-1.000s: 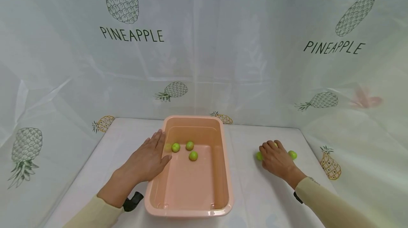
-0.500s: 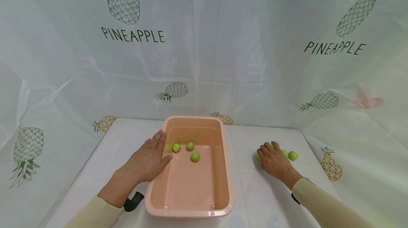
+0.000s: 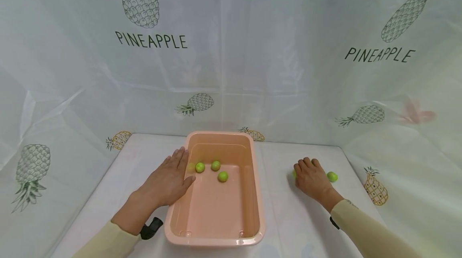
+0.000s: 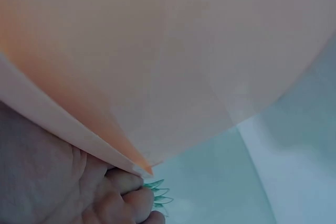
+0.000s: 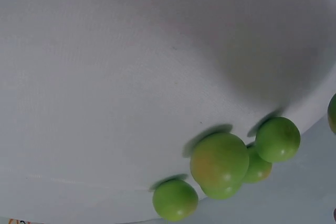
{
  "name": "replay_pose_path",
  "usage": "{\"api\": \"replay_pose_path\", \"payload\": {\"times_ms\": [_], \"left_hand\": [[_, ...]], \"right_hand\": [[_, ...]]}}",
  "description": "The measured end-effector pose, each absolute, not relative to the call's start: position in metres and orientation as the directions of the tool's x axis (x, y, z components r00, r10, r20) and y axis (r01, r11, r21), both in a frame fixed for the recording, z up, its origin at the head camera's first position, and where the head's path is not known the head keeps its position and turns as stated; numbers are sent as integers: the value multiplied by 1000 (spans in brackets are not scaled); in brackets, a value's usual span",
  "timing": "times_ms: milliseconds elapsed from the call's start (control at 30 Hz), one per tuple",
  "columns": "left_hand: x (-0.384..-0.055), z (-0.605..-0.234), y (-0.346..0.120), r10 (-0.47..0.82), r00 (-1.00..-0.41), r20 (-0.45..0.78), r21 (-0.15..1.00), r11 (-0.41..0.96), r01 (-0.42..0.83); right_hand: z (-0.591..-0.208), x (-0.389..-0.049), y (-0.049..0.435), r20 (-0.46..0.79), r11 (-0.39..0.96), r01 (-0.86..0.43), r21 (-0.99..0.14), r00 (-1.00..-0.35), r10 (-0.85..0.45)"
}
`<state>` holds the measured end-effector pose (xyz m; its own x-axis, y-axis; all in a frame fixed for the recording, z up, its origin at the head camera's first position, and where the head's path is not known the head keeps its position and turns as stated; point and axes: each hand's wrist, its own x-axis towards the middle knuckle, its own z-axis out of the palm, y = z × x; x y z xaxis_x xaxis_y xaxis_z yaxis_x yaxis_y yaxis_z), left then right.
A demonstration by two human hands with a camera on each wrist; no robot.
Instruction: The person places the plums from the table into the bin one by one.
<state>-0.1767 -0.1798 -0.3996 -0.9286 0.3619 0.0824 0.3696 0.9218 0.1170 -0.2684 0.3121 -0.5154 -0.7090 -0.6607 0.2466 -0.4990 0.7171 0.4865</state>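
Observation:
My left hand (image 3: pixel 167 181) lies with straight fingers along the left rim of a peach plastic tub (image 3: pixel 216 242). The left wrist view shows its palm (image 4: pixel 42 171) and fingers beside the tub wall (image 4: pixel 173 66). Farther right, my right hand (image 3: pixel 313 177) is over a cluster of small round green fruits, fingers bent downward and knuckles up. One green fruit (image 3: pixel 332 176) shows right of the hand, and another (image 3: pixel 294 174) peeks out at its left. The right wrist view has several green fruits (image 5: pixel 219 160) close together; I cannot tell whether the hidden fingertips hold one.
Three green fruits, one of them in the middle (image 3: pixel 222 176), lie in the far half of the tub. A white cloth (image 3: pixel 281 210) covers the table. Behind and at both sides hangs a pale sheet (image 3: pixel 267 69) printed with pineapples.
My right hand has shifted slightly over the fruits; its fingers, more spread half a second ago, are now drawn in and cover more fruit. One fruit in the tub rolled slightly right. The left hand stays put.

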Motion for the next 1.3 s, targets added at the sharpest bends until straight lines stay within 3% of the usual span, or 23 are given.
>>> {"api": "replay_pose_path", "payload": {"times_ms": [600, 1100, 1300], "left_hand": [[-178, -400, -179, 378, -920, 100, 68, 920, 385], [-177, -398, -178, 362, -929, 69, 36, 930, 365], [-177, -399, -178, 367, -928, 68, 36, 929, 369]], "right_hand": [[-495, -272, 301, 339, 728, -476, 494, -665, -665], [-446, -275, 239, 525, 789, -494, 365, -591, -613], [-415, -275, 205, 626, 796, -501, 340, -511, -589]]}}
